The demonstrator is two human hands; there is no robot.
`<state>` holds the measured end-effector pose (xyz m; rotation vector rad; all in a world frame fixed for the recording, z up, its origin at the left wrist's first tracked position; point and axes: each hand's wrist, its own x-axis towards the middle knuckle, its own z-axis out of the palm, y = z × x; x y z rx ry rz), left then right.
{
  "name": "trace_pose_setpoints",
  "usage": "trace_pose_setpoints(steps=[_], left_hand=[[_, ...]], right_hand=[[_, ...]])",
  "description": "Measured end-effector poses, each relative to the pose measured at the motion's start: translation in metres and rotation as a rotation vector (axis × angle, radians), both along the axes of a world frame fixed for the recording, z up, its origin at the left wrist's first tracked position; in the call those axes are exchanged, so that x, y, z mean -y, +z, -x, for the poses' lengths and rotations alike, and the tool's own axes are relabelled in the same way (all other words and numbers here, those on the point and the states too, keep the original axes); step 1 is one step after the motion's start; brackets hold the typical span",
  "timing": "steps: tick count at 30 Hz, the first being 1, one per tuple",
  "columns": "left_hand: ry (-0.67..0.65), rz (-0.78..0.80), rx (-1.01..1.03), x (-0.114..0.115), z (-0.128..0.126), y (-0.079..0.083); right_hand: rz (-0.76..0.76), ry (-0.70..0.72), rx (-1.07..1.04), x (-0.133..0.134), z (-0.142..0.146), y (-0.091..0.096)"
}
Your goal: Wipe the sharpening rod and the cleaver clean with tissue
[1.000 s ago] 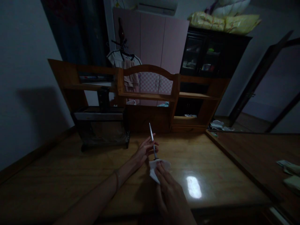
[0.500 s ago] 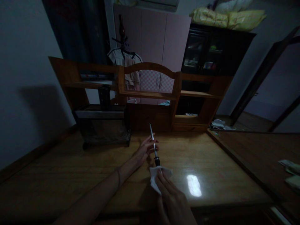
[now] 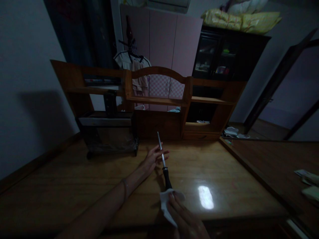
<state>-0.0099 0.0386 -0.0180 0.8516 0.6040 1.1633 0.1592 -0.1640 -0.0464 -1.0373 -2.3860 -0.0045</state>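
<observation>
A honing steel with a thin metal rod (image 3: pixel 159 141) and a black handle (image 3: pixel 167 179) points away from me above the table. My left hand (image 3: pixel 154 157) is closed on the rod near its middle, fingers around the metal. At the near end of the handle, my right hand (image 3: pixel 185 212) presses a white cloth or tissue (image 3: pixel 166 202) around it. The cloth hides the handle's butt and some of my fingertips. Most of the handle, with its small guard, shows between my two hands.
The glossy wooden table (image 3: pixel 119 199) carries a bright light reflection. At its far side stand a dark box-like heater or appliance (image 3: pixel 113 132) and a wooden shelf unit (image 3: pixel 159 99). Papers (image 3: pixel 309 177) lie on a lower brown surface at the right.
My right hand and the cloth have slid down the handle toward me, baring more of the black grip. My left hand stays on the rod, almost unmoved.
</observation>
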Motion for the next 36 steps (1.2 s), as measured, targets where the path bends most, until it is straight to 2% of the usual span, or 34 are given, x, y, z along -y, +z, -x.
trace_pose_setpoints(steps=[4, 8, 12, 16, 23, 36], left_hand=[[-0.063, 0.027, 0.071, 0.0, 0.002, 0.001], [-0.094, 0.018, 0.136, 0.001, 0.003, 0.005], [-0.087, 0.027, 0.144, 0.003, 0.001, 0.008], [-0.124, 0.02, 0.127, 0.003, 0.0, 0.008], [-0.156, 0.004, 0.145, 0.001, 0.002, 0.005], [-0.152, 0.034, 0.138, 0.003, 0.002, 0.007]], right_hand=[[0.002, 0.003, -0.071, 0.003, -0.01, 0.0], [0.066, -0.129, -0.123, 0.004, -0.012, 0.013], [0.112, -0.246, -0.163, -0.006, 0.0, 0.034], [0.139, -0.235, -0.159, -0.022, 0.02, 0.047], [0.179, -0.213, -0.146, -0.032, 0.039, 0.049], [0.229, -0.177, -0.055, -0.016, 0.027, 0.047]])
